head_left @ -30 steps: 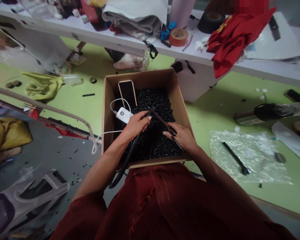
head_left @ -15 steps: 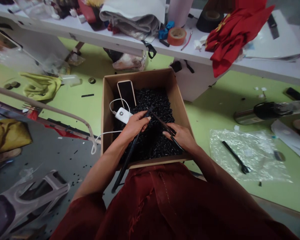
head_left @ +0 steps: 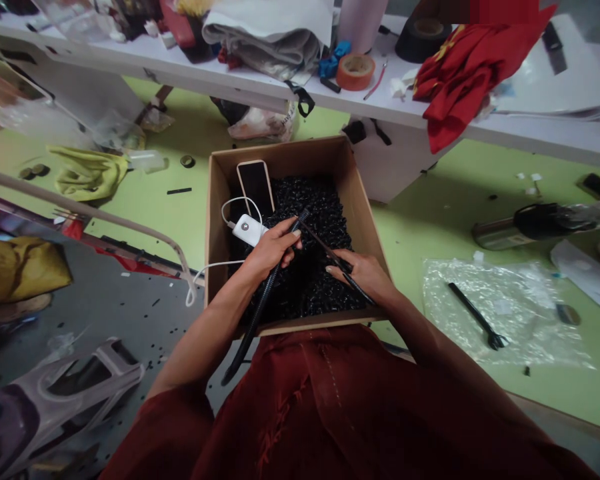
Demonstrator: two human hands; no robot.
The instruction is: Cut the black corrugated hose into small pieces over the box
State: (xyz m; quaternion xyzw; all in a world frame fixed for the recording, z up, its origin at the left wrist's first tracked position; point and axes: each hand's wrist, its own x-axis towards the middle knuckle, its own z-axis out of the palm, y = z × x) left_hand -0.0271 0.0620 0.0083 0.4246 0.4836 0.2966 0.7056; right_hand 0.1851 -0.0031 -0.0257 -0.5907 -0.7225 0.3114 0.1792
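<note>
My left hand is closed around a black corrugated tube. The tube's upper end sticks out past my thumb, and its lower end hangs over the box's front edge. In my right hand are long dark scissors, their tips at the tube just above my left thumb. Whether the blades touch the tube is too small to tell. Both hands are over a cardboard box filled with small black pieces. A phone and a white power bank with a cable lie inside, near my left hand.
Behind the box runs a white shelf with orange tape and red cloth. On the green surface at right are a plastic bag, a black tool and a flask. A bent metal bar reaches in from the left.
The scissors' handles look closer together than before. The view has shifted slightly; both hands stay almost in place over the box.
</note>
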